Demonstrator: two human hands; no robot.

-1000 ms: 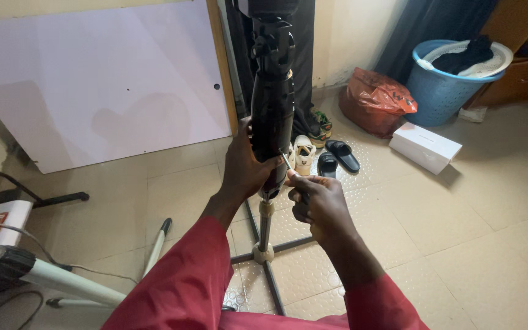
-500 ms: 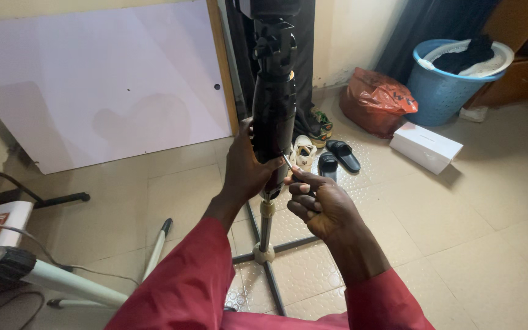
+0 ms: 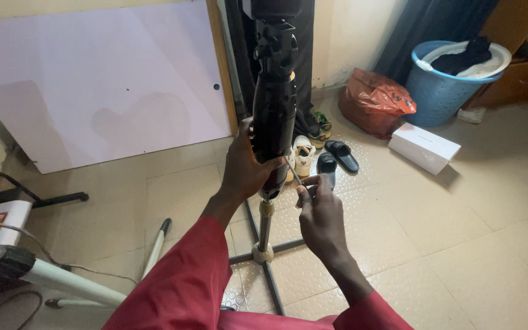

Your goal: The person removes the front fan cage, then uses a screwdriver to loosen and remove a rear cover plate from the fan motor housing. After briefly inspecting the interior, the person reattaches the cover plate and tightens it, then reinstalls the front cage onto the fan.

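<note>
Two hands working on a black stand

The left hand point(image 3: 245, 174) is wrapping tight around the black stand point(image 3: 273, 116), upright on the tiled floor point(image 3: 459, 244); the right hand point(image 3: 320, 214) is pinching a thin tool point(image 3: 294, 174) against its lower end. The stand looks stiff, top-heavy, matte and slender, best gripped mid-column.

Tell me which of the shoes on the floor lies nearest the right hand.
The black slide sandal just beyond the right hand. Its black twin lies farther right, and the white shoe sits to its left, beside the black stand.
</note>
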